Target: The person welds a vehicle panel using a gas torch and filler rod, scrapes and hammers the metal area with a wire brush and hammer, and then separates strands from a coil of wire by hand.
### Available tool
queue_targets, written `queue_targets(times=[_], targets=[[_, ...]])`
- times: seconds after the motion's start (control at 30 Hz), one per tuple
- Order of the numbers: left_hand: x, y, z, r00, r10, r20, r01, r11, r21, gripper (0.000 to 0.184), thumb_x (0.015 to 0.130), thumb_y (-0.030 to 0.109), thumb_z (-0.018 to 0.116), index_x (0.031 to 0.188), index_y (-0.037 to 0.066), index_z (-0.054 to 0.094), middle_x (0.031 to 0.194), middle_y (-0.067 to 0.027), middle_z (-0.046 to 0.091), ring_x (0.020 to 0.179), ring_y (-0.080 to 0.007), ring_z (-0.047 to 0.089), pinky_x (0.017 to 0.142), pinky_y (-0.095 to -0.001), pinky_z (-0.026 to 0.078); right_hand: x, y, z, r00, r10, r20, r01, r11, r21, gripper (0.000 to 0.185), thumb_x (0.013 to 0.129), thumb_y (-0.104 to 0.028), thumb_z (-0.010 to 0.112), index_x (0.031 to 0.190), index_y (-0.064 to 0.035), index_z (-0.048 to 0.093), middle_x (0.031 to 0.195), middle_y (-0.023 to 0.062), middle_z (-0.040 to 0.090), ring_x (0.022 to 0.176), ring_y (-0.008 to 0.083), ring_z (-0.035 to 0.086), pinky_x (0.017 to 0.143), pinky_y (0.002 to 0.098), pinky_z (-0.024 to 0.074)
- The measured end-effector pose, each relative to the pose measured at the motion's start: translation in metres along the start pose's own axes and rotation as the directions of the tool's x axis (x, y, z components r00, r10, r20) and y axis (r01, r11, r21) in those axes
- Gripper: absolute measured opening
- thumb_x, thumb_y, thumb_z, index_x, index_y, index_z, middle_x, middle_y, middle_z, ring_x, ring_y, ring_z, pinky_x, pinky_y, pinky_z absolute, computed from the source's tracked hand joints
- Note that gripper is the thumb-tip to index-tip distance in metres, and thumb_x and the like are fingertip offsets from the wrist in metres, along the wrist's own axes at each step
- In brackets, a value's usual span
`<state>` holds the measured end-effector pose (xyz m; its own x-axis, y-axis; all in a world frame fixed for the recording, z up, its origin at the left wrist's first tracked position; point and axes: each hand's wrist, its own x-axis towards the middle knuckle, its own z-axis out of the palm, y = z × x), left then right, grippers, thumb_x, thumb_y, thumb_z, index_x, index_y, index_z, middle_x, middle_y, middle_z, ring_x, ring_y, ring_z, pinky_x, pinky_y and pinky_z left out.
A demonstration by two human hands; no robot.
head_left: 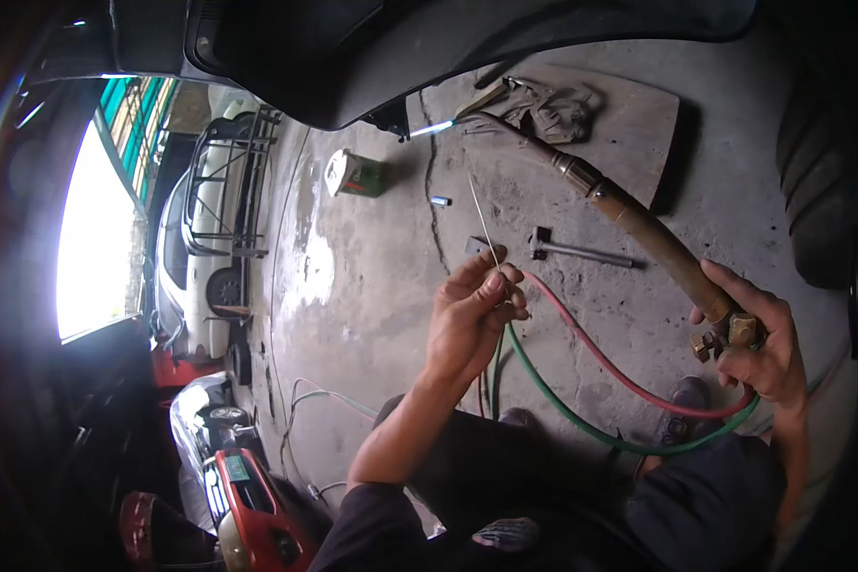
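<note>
In the head view my left hand (pixel 469 313) pinches a thin filler rod (pixel 480 212), its free end pointing up and away from me. My right hand (pixel 765 351) wraps around the valve end of a brass gas welding torch (pixel 660 234). The torch is lit, and a bluish-white flame (pixel 433 130) leaves its bent tip toward the lower edge of a dark vehicle panel (pixel 467 48). Rod and flame are apart. A red hose (pixel 593 345) and a green hose (pixel 555 404) run from the torch's valve end and loop below my hands.
On the concrete floor lie a hammer (pixel 586 254), a small blue lighter (pixel 440 200) and a crumpled cloth (pixel 564 112) on a flat board (pixel 646 114). A white-and-green bucket (pixel 360 175) stands farther left. Beyond are a parked vehicle (pixel 202 310) and a red bumper (pixel 265 515).
</note>
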<state>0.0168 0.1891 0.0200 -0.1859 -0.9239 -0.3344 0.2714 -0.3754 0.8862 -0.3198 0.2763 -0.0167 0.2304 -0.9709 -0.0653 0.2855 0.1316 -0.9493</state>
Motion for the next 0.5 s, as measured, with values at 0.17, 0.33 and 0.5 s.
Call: queue_targets(times=[0.17,0.33,0.5], targets=[[0.003,0.008,-0.005,0.998,0.035,-0.055,-0.035,0.999,-0.008,0.02,0.098,0.01,0.061,0.115,0.0,0.064,0.098,-0.0092,0.065,0.083,-0.0216,0.063,0.072,-0.0324,0.053,0.01,-0.001,0.012,1.0,0.025,0.0,-0.025,1.0,-0.001,0.075,0.071,-0.009,0.066,0.144,-0.0036,0.052,0.098,0.0095,0.067,0.058,0.0072,0.057,0.057,0.0232,0.0488],[0.004,0.016,-0.006,0.984,0.174,-0.027,-0.173,0.984,0.03,0.017,0.099,0.012,0.061,0.112,0.001,0.065,0.094,-0.0054,0.062,0.077,-0.0163,0.058,0.068,-0.0306,0.051,0.018,-0.004,0.021,1.0,-0.021,0.003,0.021,0.998,0.064,0.07,0.075,-0.011,0.065,0.143,-0.0035,0.053,0.096,0.0087,0.066,0.057,0.0073,0.057,0.055,0.024,0.0489],[0.006,0.021,-0.009,0.963,0.262,-0.056,-0.256,0.962,0.1,0.017,0.099,0.012,0.061,0.111,0.001,0.065,0.087,-0.0018,0.058,0.07,-0.0105,0.051,0.064,-0.0272,0.048,0.022,-0.002,0.025,1.0,0.005,0.02,-0.007,0.995,0.1,0.067,0.078,-0.014,0.066,0.143,-0.0026,0.052,0.095,0.0084,0.066,0.057,0.0065,0.057,0.054,0.0223,0.0495]])
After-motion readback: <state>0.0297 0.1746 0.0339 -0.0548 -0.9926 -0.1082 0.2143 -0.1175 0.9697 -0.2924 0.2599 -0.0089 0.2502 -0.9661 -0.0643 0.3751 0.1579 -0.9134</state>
